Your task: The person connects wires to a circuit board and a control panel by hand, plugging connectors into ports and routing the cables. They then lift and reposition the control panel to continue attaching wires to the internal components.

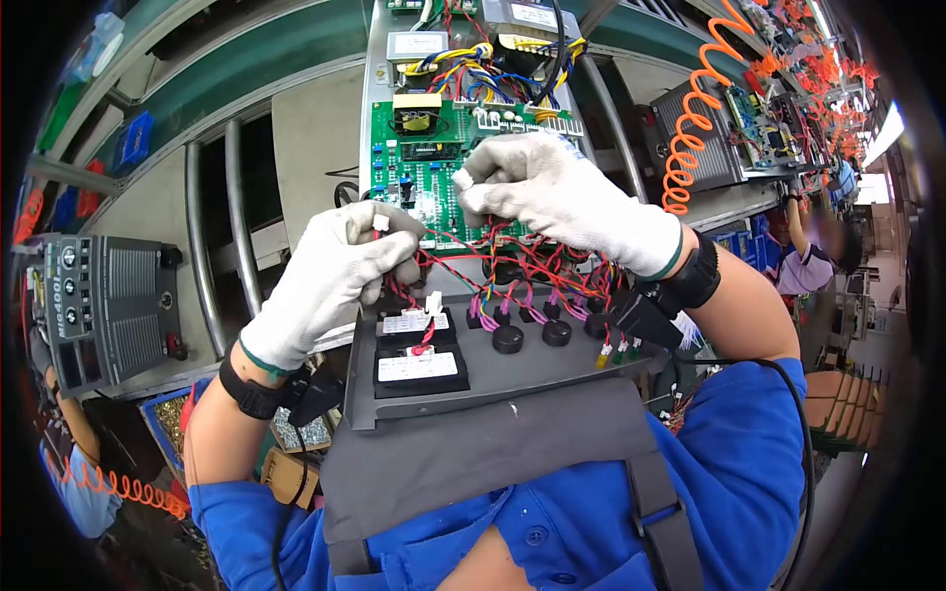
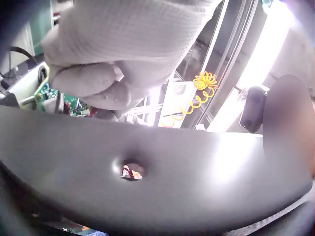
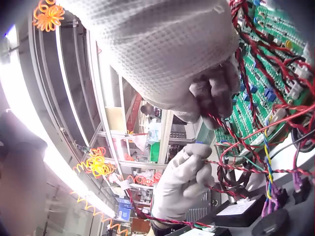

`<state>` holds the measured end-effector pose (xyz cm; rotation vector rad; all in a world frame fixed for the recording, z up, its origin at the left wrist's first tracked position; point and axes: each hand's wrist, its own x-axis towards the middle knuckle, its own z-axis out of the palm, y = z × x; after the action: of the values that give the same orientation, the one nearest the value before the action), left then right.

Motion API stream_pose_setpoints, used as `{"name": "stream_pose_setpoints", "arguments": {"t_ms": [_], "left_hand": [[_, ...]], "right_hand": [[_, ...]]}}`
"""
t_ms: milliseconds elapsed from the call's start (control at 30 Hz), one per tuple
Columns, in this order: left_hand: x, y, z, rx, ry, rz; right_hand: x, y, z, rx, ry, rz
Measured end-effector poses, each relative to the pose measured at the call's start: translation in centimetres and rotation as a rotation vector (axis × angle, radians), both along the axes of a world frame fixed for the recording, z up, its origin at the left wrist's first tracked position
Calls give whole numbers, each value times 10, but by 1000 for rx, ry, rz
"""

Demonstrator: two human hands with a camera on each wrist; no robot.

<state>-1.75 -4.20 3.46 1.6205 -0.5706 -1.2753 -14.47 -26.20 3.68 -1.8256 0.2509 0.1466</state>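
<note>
White knit gloves cover both hands.
- Left hand [image 1: 335,266]: fingers curled, thumb and forefinger pinching a small white plug [image 1: 379,223] on red leads, raised above the left end of the panel.
- Right hand [image 1: 552,192]: fingers bent, tips pinching a second plug [image 1: 461,180], held in front of the board, near the left hand but apart from it.
- Wires [image 1: 512,261]: a mostly red bundle hanging from both hands, running down to the panel.
- Board [image 1: 424,167]: green, upright, just behind the hands.
- Panel [image 1: 473,379]: grey, tilted against the person's chest, below both hands.
- Knobs [image 1: 507,339]: black, in a row on the panel.
- Meters [image 1: 418,366]: two black blocks with white labels, panel left.
- Hose [image 1: 685,128]: orange coil, right of the board.
- Unit [image 1: 103,295]: grey, finned casing, far left.
</note>
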Motion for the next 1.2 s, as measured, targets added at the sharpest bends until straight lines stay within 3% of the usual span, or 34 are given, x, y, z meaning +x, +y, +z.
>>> {"name": "stream_pose_setpoints", "arguments": {"t_ms": [67,133,167,200,267,333,400,467,533,600,667,733,800,867,933,1000,1033,1133,1200], "left_hand": [[-3,0,-1,-68,157,139],[-7,4,-4,-73,103,187],[-12,4,-5,-90,-65,190],[-19,3,-6,-105,-230,191],[-21,6,-9,-200,-240,217],[-14,7,-2,-85,-541,-49],[-9,6,-9,-65,-454,-14],[-6,6,-11,-44,38,94],[-7,8,-15,-41,128,133],[-9,13,-18,-86,192,181],[-2,23,-25,-27,105,127],[-3,36,-23,-58,-158,-146],[-4,39,-29,-55,-242,-193],[-5,35,-30,-125,-534,-319],[-10,32,-26,-101,-603,-281],[-9,31,-23,20,-782,-513],[-8,34,-21,-77,-859,-542],[-7,41,-34,-280,-939,-526],[-7,41,-33,-267,-944,-538]], "right_hand": [[5,12,14,-15,131,31],[10,23,27,-186,190,131],[10,21,16,-180,164,192],[10,25,17,-378,112,246],[9,30,13,-513,-12,298],[12,37,20,-548,19,306],[16,43,21,-582,44,313],[19,44,16,-602,-91,274],[20,45,18,-710,-135,373],[18,42,13,-796,-383,420],[19,38,17,-829,-337,400],[22,28,9,-876,-184,235],[25,28,4,-881,-110,235],[27,31,1,-1005,-61,286],[33,37,6,-979,-28,316],[36,39,6,-909,18,444],[38,40,4,-928,2,516],[40,48,-5,-965,-37,570],[39,51,-5,-981,-54,595]]}}
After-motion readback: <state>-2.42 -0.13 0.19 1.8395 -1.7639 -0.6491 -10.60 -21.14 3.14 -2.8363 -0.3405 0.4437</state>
